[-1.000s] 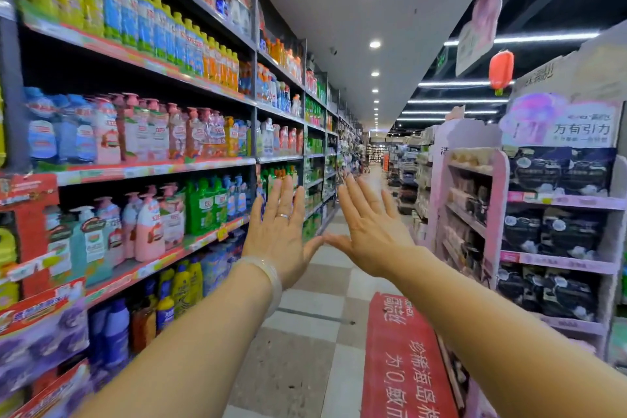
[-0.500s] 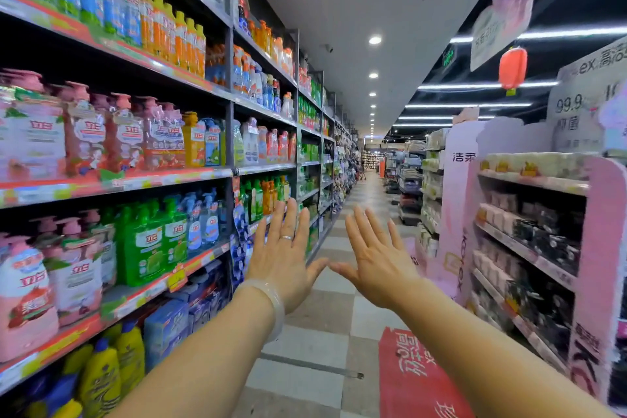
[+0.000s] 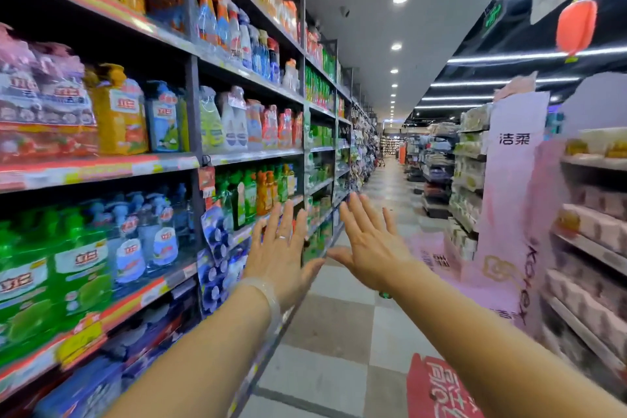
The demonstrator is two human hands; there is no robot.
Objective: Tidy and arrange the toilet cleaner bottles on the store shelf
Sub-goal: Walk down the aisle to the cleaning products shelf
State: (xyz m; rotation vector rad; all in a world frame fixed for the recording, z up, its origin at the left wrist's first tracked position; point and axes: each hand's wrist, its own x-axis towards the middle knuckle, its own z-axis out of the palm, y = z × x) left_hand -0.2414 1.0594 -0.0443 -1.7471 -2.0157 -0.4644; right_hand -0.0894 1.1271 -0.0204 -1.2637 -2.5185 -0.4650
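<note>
Green bottles stand in a row on a low shelf on the left. Blue bottles stand just beside them, further down the aisle. All of them are upright: the long way of each bottle runs up and down, the cap is on top and the label faces the aisle. The picture is blurry, so I cannot tell which bottles are toilet cleaner. The left hand and the right hand are held out in front, side by side, above the floor. Their backs face the camera, and the fingers point up, straight and spread wide. Both hands are fully open and hold nothing. The two thumbs come near each other but do not touch. The left hand is near the shelf edge but touches no bottle. It has a ring on one finger and a clear bracelet on the wrist. A pink stand is on the right, and a red mat lies on the floor. Half a second ago the hands looked the same, open and empty. Back then pink bottles sat at the near end of the low shelf. Now the green ones are there, bigger and closer.
</note>
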